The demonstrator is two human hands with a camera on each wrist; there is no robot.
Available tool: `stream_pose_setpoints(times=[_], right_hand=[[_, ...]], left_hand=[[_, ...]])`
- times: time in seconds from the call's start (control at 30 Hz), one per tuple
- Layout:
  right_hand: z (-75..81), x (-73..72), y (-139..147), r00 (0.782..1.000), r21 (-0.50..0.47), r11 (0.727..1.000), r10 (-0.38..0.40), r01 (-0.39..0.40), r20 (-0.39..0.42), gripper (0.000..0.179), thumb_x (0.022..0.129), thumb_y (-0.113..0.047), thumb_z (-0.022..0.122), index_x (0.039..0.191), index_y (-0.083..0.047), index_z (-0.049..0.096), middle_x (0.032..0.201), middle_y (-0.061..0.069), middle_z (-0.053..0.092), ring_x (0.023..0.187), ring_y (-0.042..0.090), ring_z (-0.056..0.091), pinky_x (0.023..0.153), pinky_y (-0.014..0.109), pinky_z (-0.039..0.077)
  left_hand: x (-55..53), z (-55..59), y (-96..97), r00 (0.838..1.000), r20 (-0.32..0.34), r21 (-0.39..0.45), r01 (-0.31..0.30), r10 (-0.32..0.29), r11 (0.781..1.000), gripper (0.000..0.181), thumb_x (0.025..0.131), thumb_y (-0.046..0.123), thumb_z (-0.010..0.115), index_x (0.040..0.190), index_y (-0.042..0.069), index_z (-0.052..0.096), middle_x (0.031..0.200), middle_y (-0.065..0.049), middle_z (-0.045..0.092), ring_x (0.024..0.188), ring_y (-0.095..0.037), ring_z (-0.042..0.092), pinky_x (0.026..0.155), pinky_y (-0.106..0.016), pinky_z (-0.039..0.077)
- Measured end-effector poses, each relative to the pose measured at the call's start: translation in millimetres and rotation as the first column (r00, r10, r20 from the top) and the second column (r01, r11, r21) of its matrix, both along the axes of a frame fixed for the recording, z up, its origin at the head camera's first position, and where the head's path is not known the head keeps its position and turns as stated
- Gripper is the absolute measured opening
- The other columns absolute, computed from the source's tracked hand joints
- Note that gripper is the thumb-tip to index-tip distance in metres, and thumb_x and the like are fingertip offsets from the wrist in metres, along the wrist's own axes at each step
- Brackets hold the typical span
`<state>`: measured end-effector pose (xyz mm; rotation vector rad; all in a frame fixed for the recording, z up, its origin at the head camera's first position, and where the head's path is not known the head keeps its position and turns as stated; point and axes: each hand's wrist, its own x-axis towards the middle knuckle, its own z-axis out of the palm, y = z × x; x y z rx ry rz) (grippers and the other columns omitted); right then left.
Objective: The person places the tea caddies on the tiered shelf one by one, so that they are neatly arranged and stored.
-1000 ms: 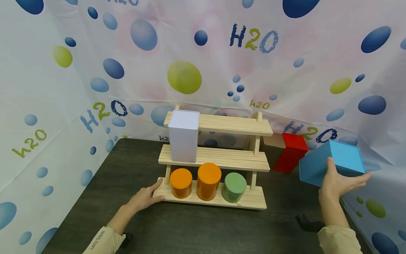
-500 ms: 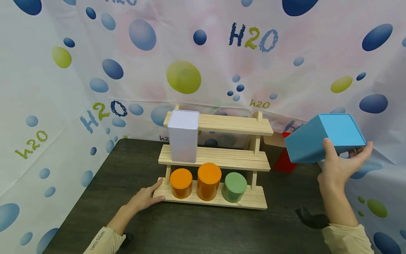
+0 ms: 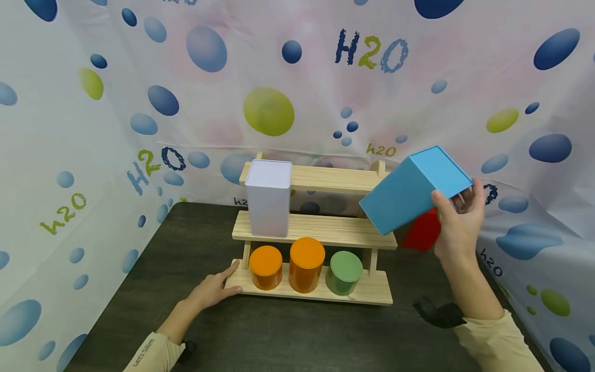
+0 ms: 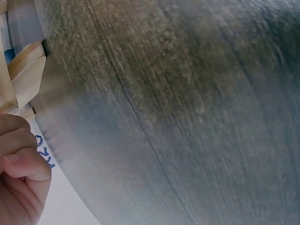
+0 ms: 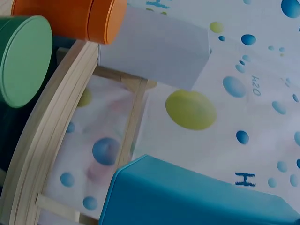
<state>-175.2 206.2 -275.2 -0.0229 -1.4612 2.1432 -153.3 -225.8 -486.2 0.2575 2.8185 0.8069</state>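
Note:
A three-tier wooden shelf [image 3: 321, 232] stands on the dark table. My left hand [image 3: 209, 292] grips the left end of its bottom tier, thumb at the front edge; in the left wrist view the fingers [image 4: 23, 164] look curled. My right hand [image 3: 460, 222] holds a blue rectangular box [image 3: 413, 186] by its near end, tilted in the air before the shelf's right side. In the right wrist view the blue box [image 5: 187, 197] is below the white box. That white box [image 3: 268, 199] stands upright at the left of the middle tier.
A short orange canister [image 3: 266, 267], a taller orange canister [image 3: 307, 264] and a green canister [image 3: 344, 273] stand on the bottom tier. Behind the right forearm's side, a red box [image 3: 423, 231] is partly hidden. A patterned curtain [image 3: 325, 93] surrounds the table [image 3: 297, 336].
My right hand has lifted the blue box and carried it leftward, from beside the red box to the shelf's right end, tilting it further. The left hand stays in place.

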Motion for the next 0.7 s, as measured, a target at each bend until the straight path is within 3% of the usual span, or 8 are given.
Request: stream_pose_setpoints(times=[0.1, 0.2, 0.5, 0.7], right_hand=[[-2.3, -4.5, -9.7, 0.998, 0.053, 0.997, 0.047, -0.049, 0.031, 0.078, 0.085, 0.0, 0.06, 0.146, -0.019, 0.015, 0.142, 0.005, 0.028, 0.123, 0.018, 0.032, 0.105, 0.038, 0.027], [-7.5, -10.6, -19.0, 0.997, 0.107, 0.992, 0.072, -0.073, 0.018, 0.077, 0.084, -0.002, 0.061, 0.146, -0.016, 0.017, 0.139, 0.007, 0.03, 0.121, 0.019, 0.033, 0.103, 0.042, 0.028], [-21.3, -27.8, -44.0, 0.98, 0.274, 0.941, 0.192, -0.2, 0.055, 0.073, 0.086, 0.0, 0.055, 0.146, -0.008, 0.014, 0.144, 0.012, 0.027, 0.127, 0.023, 0.028, 0.106, 0.043, 0.024], [-32.0, -39.6, -57.3, 0.963, 0.317, 0.909, 0.255, -0.27, 0.088, 0.075, 0.086, 0.002, 0.054, 0.146, -0.006, 0.01, 0.146, 0.013, 0.023, 0.132, 0.026, 0.023, 0.107, 0.044, 0.019]], left_hand=[[-0.1, -0.3, -0.1, 1.0, 0.0, 0.001, 0.0, 0.0, 1.0, 0.077, 0.082, 0.041, 0.065, 0.142, 0.006, 0.032, 0.118, -0.032, 0.053, 0.074, -0.021, 0.056, 0.076, -0.047, 0.046], [-0.5, -0.7, -0.2, 1.0, 0.0, -0.003, 0.0, 0.0, 1.0, 0.077, 0.081, 0.042, 0.065, 0.142, 0.007, 0.032, 0.12, -0.031, 0.052, 0.079, -0.024, 0.058, 0.078, -0.049, 0.045], [-1.5, -2.5, -0.7, 1.0, 0.004, -0.009, -0.005, 0.006, 1.0, 0.077, 0.081, 0.042, 0.065, 0.142, 0.007, 0.032, 0.119, -0.031, 0.053, 0.073, -0.021, 0.054, 0.075, -0.047, 0.046], [-1.4, -3.3, -0.1, 1.0, -0.004, -0.017, -0.009, 0.009, 1.0, 0.077, 0.081, 0.042, 0.065, 0.142, 0.008, 0.033, 0.118, -0.031, 0.053, 0.072, -0.02, 0.053, 0.073, -0.046, 0.046]])
